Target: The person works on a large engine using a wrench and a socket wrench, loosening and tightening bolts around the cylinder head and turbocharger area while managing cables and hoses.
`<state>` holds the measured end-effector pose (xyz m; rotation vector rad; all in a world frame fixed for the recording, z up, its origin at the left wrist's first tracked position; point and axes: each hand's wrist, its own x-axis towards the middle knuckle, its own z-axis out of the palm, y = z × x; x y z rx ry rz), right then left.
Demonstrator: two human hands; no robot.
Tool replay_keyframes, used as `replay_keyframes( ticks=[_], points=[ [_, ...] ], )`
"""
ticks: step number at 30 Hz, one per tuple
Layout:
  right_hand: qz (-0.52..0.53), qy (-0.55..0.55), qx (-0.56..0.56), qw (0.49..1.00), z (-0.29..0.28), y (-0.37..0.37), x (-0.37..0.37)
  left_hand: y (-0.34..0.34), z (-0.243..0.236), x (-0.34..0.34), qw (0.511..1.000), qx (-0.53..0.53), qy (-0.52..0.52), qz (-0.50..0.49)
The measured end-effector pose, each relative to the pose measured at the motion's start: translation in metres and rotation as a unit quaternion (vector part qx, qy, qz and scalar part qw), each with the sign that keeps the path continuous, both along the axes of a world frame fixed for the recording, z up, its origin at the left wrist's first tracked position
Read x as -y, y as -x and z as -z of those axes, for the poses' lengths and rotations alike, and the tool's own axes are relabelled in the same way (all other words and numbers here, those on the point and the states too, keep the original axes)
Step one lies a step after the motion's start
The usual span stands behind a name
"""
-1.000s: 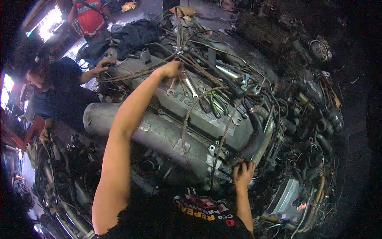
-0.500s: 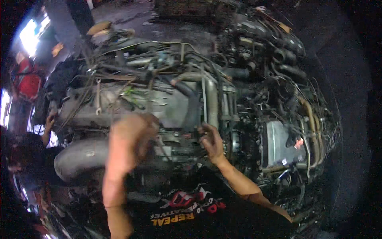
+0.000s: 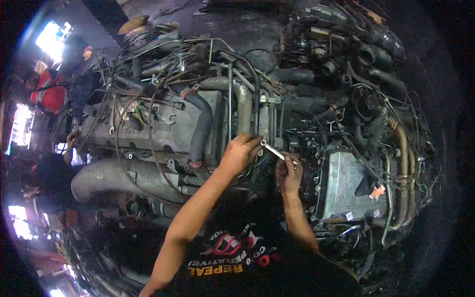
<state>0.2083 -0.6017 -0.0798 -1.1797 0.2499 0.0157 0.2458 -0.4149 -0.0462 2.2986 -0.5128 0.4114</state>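
A silver ring-ended wrench is gripped by its lower end in my right hand. It slants up and left, its ring end beside the fingertips of my left hand. The left hand's fingers are curled and closed at the engine's edge, right by a thick metal pipe. What they hold, if anything, is hidden. Both hands are over the right end of a large engine's grey cover. A dark rubber hose curves down to the left of my left hand.
Another wrench and several tools rest on the engine cover among loose cables. A wide curved pipe runs along the near side. To the right stands a second engine with a silver cover. A person in red is at far left.
My left hand has moved right across the engine, close to my right hand. The right hand has also moved right, and a wrench now shows in it. The view has shifted slightly.
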Motion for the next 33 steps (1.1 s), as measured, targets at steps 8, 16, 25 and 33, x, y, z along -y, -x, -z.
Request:
replay_keyframes(
  ticks=[8, 16, 25, 33],
  points=[
    [-0.001, 0.066, -0.065, 0.996, -0.012, 0.013, -0.006, 0.016, 0.014, 0.007, 0.997, 0.004, -0.081, 0.020],
    [-0.096, 0.245, -0.034, 0.964, -0.021, 0.014, -0.008, 0.018, 0.025, 0.001, 0.981, 0.112, -0.156, -0.012],
    [-0.109, 0.347, 0.170, 0.916, 0.020, 0.023, -0.002, 0.005, 0.042, 0.001, 0.976, 0.177, -0.124, 0.004],
    [-0.028, 0.348, 0.138, 0.927, 0.020, 0.011, -0.013, -0.002, 0.034, -0.007, 0.980, 0.150, -0.100, 0.086]
  ],
)
